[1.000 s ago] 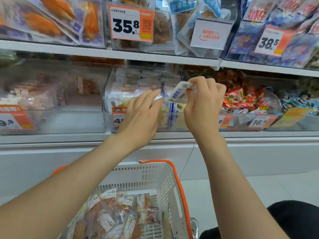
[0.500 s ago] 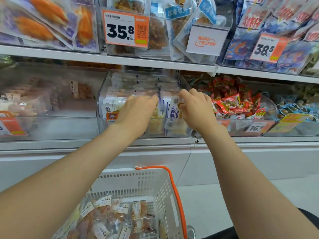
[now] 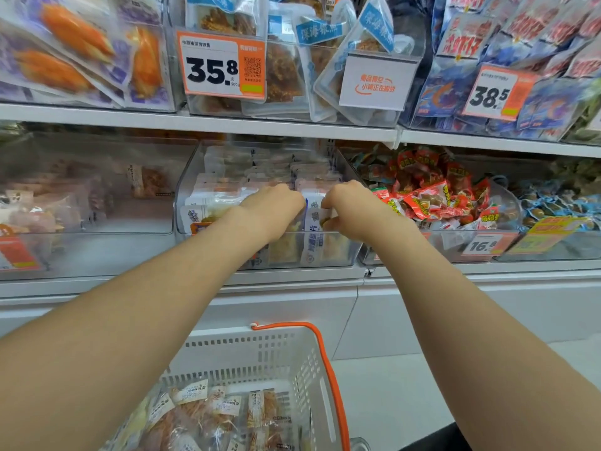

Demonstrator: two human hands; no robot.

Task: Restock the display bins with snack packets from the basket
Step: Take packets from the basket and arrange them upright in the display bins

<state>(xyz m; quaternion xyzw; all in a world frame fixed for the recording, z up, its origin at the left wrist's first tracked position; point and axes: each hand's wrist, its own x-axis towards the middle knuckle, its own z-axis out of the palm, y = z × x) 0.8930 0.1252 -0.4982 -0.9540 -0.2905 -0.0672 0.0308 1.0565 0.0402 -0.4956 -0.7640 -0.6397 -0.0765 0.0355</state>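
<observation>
Right now my left hand and right hand are both sunk past the knuckles into the clear middle bin on the lower shelf, close together near its front right corner. The right hand's thumb and curled fingers pinch a white-and-blue packet that stands upright against the bin's front wall, between the two hands. The left hand's fingers dip in among the rows of packets and are hidden behind the back of the hand, so I cannot tell whether they hold anything or only press. The packet's printing is partly covered by the thumb and blurred through the plastic. Below, the white basket with its orange handle is cut off by the bottom edge of the view, more snack packets lying in it; my left forearm covers its left side. The bin to the right holds red packets. A second ago the right hand held that packet above the bin's rim; half a second ago both hands were at the rim, and now they sit deeper in.
</observation>
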